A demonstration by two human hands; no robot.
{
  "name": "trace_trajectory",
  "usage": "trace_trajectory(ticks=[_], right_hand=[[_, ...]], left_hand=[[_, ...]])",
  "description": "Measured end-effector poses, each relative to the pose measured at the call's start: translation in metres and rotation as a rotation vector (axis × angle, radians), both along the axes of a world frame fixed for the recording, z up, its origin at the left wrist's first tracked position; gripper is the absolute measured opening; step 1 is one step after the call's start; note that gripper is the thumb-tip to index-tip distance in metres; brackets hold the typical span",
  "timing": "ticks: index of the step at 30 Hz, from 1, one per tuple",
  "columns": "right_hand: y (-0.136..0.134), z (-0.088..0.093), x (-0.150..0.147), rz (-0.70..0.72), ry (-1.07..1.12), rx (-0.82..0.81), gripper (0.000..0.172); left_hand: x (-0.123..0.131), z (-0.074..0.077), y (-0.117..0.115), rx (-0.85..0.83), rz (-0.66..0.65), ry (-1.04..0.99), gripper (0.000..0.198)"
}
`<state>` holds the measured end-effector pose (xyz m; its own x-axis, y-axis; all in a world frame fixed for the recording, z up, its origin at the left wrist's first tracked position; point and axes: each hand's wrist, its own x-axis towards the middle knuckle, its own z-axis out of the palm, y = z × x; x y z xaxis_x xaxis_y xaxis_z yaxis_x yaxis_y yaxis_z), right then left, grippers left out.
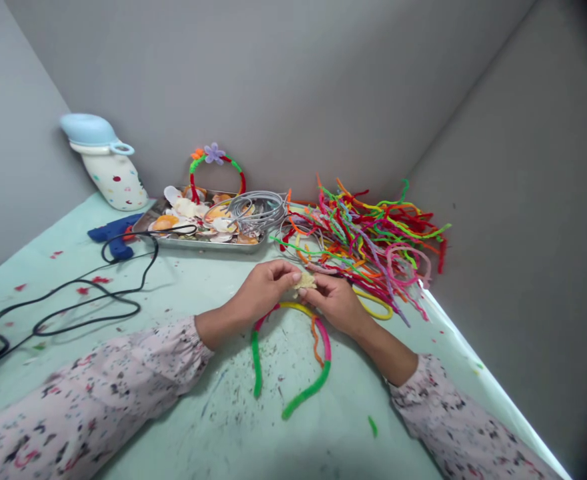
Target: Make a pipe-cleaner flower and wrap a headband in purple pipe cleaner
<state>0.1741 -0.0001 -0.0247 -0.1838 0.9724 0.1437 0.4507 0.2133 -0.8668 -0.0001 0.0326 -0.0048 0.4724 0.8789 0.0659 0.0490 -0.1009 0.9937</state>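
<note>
Pale shell (304, 281) pinched between the fingertips of both hands, the left hand (266, 287) and right hand (336, 300) each closed on it, just above the top of a pipe-cleaner-wrapped headband (256, 360) lying on the desk (198, 287). Behind sit a tray of shells (198, 227) and a heap of coloured pipe cleaners (368, 240).

The tray (173, 239) lies left of the pipe cleaners (368, 233), behind both hands.
</note>
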Motion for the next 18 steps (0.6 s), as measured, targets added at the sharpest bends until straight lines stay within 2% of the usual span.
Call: trace_trajectory(ticks=[6, 12, 18], right_hand=[[-0.001, 0.0029, 0.0, 0.017, 0.162, -0.1, 0.021], [0.0012, 0.0072, 0.0052, 0.129, 0.291, -0.226, 0.017], [0.0005, 0.0068, 0.0027, 0.13, 0.252, -0.245, 0.017]], left_hand=[[0.0012, -0.0025, -0.0007, -0.046, -0.057, -0.08, 0.017], [0.0006, 0.001, -0.0012, -0.016, -0.092, -0.087, 0.015], [0.0015, 0.0011, -0.0058, -0.072, -0.133, -0.113, 0.022]])
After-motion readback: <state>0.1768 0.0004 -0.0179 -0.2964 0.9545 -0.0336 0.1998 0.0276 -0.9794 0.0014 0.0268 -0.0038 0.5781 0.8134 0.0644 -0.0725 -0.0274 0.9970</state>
